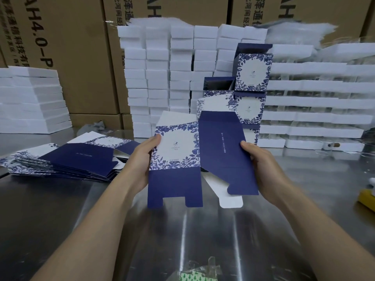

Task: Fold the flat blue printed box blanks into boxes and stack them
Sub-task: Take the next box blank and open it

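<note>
I hold a blue printed box blank [182,159] upright above the steel table, opened partway into a sleeve with its bottom flaps hanging down. My left hand [142,159] grips its left edge by the floral panel, thumb on the front. My right hand [261,165] grips the right edge of the plain navy panel. A pile of flat blanks [67,159] lies on the table to the left. Folded boxes [251,88] stand stacked behind the held blank.
The steel table [203,240] spreads below my arms. White foam blocks [172,78] are stacked at the back, more at left [32,102] and right [316,108], with brown cartons behind. A yellow object [367,199] sits at the right edge, crumpled plastic wrap [200,268] near me.
</note>
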